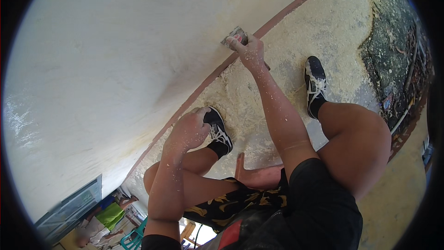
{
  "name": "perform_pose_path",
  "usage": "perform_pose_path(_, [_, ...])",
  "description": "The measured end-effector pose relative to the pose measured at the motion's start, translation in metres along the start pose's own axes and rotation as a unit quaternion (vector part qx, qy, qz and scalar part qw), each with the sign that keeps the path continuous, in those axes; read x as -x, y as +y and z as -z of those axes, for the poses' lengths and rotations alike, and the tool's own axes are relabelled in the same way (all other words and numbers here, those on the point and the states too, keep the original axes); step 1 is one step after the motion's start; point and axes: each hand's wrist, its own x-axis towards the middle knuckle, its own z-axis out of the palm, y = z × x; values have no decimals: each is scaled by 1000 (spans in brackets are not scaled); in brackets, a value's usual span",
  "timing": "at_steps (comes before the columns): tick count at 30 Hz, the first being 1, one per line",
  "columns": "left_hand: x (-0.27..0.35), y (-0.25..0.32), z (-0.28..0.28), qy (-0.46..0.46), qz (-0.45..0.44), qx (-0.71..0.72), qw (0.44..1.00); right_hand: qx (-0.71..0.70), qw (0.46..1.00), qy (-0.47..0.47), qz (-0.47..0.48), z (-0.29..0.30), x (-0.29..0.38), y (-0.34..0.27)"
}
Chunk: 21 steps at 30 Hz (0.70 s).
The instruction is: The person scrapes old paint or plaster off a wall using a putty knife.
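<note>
My right hand point(252, 51) grips a scraper with a flat metal blade point(229, 42), its thumb pressed on the blade's face near a red mark. The blade lies at the foot of the pale plastered wall point(114, 48), just above a reddish-brown painted border strip point(208, 82). Lower down, my left hand point(189, 128) hangs over the toe of a black shoe point(218, 128), close to the wall. Its fingers are partly curled, and the palm side is hidden. Pale flecks and dust cover both hands and forearms.
Pale scrapings litter the concrete floor point(333, 17). Beneath me is a reddish seat point(260, 177). Dark ground with debris point(395, 73) borders the right side. At lower left are a person point(95, 229), a green chair point(133, 238) and a louvred window point(74, 203).
</note>
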Motion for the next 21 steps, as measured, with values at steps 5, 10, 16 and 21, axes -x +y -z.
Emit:
perform_pose_path(5, [0,3,-6,-21,-12,-22,999,48,998,-32,34,1,-1,6])
perform_pose_path(10, [0,-3,-4,-21,15,-19,999,26,996,21,-85,-6,2,6])
perform_pose_path(16, [9,-3,-6,-17,38,-34,999,38,999,12,20,-8,3,17])
perform_pose_path(21, [20,-9,-17,-20,23,-28,999,49,997,14,-56,-1,10,24])
